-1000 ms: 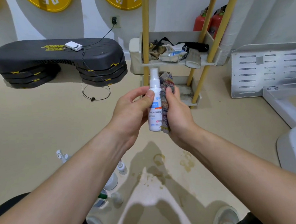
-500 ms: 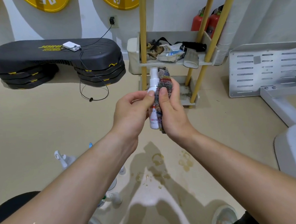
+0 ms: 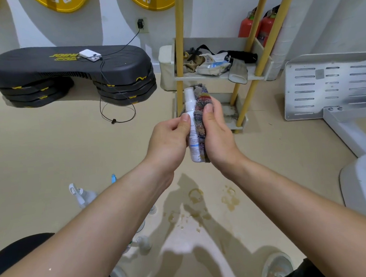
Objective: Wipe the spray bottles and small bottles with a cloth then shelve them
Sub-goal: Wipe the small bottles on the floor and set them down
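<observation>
Rotated since 1 s ago: small spray bottle [image 3: 192, 137], broad front label now out of view. Held upright in mid-air on near side of shelf [image 3: 217, 77], left hand [image 3: 169, 143] clamped on its left side; pressed from the right with cloth [image 3: 199, 107] gripped in right hand [image 3: 217, 140].

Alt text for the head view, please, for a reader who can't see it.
The left hand holds a small white spray bottle upright while the right hand holds a multicoloured cloth against its side. Behind stands a low shelf rack with yellow posts; more bottles wait on the beige floor below the left forearm.
</observation>
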